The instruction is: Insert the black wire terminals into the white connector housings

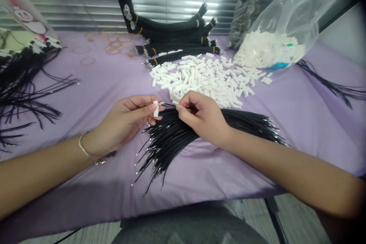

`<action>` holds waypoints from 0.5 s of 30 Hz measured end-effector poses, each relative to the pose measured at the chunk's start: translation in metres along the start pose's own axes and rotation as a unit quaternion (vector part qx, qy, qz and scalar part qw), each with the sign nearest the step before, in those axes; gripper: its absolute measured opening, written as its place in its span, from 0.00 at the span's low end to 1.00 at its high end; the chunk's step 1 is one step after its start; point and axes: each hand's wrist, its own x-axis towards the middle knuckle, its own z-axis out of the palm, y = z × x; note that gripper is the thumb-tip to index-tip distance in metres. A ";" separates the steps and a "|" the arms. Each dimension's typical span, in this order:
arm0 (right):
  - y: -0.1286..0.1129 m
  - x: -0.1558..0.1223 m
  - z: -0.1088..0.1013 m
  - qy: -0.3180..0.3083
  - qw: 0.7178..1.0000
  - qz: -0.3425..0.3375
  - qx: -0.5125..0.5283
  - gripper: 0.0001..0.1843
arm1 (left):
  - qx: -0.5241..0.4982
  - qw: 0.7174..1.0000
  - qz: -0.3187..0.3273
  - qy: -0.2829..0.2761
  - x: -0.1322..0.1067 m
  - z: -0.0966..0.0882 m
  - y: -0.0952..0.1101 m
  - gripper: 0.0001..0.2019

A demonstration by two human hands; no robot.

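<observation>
Between the thumb and fingers of my left hand (130,116) is a small white plastic connector housing (156,109). My right hand (201,116) pinches a thin black wire (169,105) whose metal-tipped end points at the housing. Whether the tip sits inside the housing is too small to tell. Below both hands lies a fanned bundle of black wires (171,137) with shiny metal terminals at their ends. A loose heap of white connector housings (206,78) spreads just behind my right hand.
Rubber-banded bundles of black wires (171,28) are stacked at the back. A clear bag of white housings (268,49) stands at the back right. Rubber bands (116,45) lie back left, near wires with white connectors (23,68). A purple cloth (94,183) covers the table.
</observation>
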 end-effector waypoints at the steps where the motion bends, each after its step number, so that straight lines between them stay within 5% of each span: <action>1: 0.000 0.000 0.000 -0.003 1.000 -0.001 -0.001 0.06 | 0.000 1.000 0.000 0.000 0.000 0.000 0.000 0.06; 15: -0.001 0.001 -0.001 -0.007 1.000 0.003 -0.007 0.06 | 0.004 1.000 -0.002 -0.010 0.000 0.000 0.000 0.06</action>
